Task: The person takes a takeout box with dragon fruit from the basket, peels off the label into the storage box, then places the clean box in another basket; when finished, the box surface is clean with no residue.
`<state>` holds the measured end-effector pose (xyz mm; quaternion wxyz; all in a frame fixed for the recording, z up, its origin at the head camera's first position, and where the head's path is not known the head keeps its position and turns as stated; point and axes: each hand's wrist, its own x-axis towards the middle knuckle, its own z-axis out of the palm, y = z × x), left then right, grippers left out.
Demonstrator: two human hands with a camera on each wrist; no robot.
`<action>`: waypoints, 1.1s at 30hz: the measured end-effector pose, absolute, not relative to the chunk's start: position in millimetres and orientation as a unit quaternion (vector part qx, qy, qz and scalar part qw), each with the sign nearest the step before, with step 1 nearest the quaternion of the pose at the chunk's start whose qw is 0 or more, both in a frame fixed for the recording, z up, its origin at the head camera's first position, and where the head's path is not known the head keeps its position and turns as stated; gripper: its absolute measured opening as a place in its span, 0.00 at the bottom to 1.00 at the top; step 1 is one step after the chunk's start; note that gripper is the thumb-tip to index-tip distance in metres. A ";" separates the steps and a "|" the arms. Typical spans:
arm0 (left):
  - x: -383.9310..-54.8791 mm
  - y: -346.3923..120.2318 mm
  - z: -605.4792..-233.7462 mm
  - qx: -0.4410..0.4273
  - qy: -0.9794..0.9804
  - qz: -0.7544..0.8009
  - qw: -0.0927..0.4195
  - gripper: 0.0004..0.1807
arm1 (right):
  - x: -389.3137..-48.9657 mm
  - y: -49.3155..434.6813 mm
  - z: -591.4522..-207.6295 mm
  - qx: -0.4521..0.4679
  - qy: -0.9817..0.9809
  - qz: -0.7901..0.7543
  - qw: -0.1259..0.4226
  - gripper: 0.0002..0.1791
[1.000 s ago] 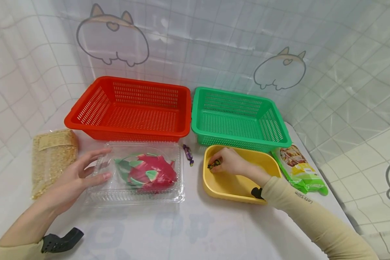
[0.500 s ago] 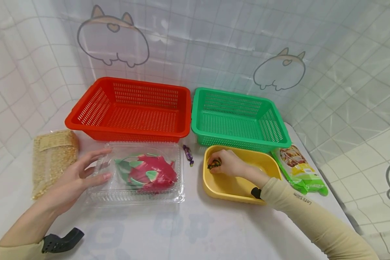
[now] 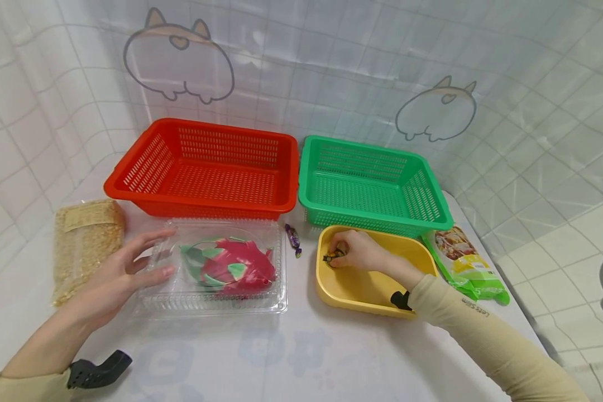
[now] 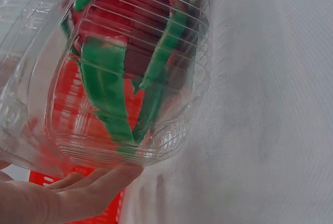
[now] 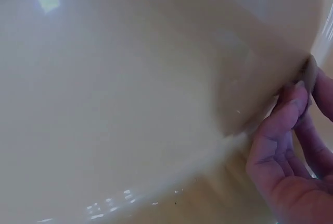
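Note:
In the head view my left hand [image 3: 113, 273] rests its spread fingertips against the left end of a clear plastic clamshell box [image 3: 231, 304]. Inside that box lies a pink dragon fruit [image 3: 248, 268] with green scales. The left wrist view shows my fingers [image 4: 104, 185] touching the end wall of the box. My right hand [image 3: 359, 251] reaches into a yellow tub [image 3: 382, 287] and pinches a small dark-wrapped candy [image 3: 334, 257] near its left wall. In the right wrist view the candy [image 5: 309, 75] is dim, partly covered by the fingertips.
A red basket [image 3: 216, 187] and a green basket [image 3: 364, 192] stand at the back. A purple-wrapped candy [image 3: 293, 240] lies between box and tub. A bag of grains [image 3: 87, 240] is at far left, a green food packet [image 3: 469, 262] at right.
The right fingers shift slightly, and the candy between them turns a little. The left hand stays against the box. The whole head view drifts slightly.

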<state>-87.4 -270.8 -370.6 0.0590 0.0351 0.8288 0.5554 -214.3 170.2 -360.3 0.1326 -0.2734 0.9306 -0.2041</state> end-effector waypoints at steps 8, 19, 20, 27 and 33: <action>-87.1 -271.4 -368.8 0.043 0.822 0.564 0.071 0.37 | -214.4 177.7 -359.1 -0.269 0.934 -0.195 0.132 0.15; -87.9 -271.4 -367.9 0.041 0.823 0.562 0.075 0.38 | -216.4 187.7 -366.8 -0.274 0.926 -0.213 0.151 0.14; -87.9 -271.5 -368.2 0.041 0.824 0.560 0.074 0.37 | -216.8 188.5 -367.5 -0.275 0.924 -0.216 0.153 0.13; -86.7 -271.9 -368.7 0.042 0.828 0.554 0.068 0.37 | -218.8 192.6 -368.7 -0.284 0.911 -0.242 0.177 0.13; -86.9 -271.6 -368.4 0.044 0.829 0.554 0.068 0.37 | -219.3 193.9 -367.7 -0.275 0.907 -0.253 0.193 0.12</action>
